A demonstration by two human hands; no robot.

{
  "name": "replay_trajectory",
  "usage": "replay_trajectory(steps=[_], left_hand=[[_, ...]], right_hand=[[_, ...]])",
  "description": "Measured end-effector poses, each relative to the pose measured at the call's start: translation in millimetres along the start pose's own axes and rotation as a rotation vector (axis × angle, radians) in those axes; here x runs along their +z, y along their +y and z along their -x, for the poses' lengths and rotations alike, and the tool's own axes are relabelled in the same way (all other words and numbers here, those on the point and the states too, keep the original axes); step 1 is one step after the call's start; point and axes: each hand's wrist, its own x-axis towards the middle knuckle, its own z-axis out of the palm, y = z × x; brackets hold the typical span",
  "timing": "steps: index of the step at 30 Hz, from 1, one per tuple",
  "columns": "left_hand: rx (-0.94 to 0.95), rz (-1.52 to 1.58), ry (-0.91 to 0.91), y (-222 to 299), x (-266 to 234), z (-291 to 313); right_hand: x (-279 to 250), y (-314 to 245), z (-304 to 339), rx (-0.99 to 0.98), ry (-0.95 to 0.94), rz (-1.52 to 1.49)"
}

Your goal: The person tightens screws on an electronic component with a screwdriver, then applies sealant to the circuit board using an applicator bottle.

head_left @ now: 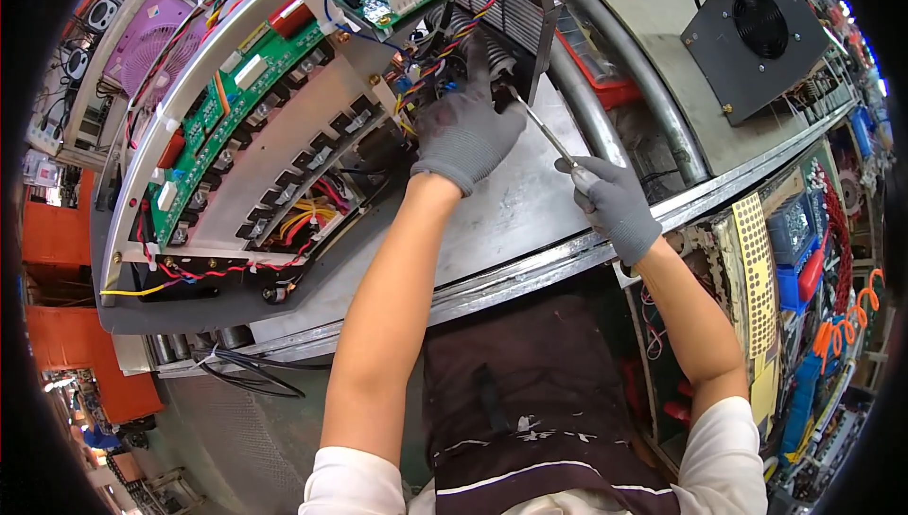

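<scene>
An open metal machine chassis (284, 151) lies on the workbench, with green circuit boards (241, 80) and bundles of coloured wires inside. My left hand (463, 127), in a grey glove, reaches into the wiring (445, 56) at the chassis's far end and presses on the parts there. In a grey glove too, my right hand (617, 208) grips the handle of a screwdriver (541, 127). Its thin shaft points up and left, and the tip sits right beside my left hand's fingers.
A grey metal work surface (530, 203) spans the middle. A black box with a round fan grille (757, 33) rests at the upper right. Blue bins and orange-handled tools (832, 326) line the right side. A pink fan (156, 37) stands at the upper left.
</scene>
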Motion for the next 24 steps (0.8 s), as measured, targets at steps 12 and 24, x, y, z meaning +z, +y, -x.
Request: replay_trajectory(steps=[12,24], left_hand=[[0.211,-0.128,0.397,-10,33,-6],[0.248,-0.181,0.671,-3,48,-16]], right_hand=[[1,1,-1,0.035,0.004,-0.072],[-6,-6,-4,0.085,0.015,-0.094]])
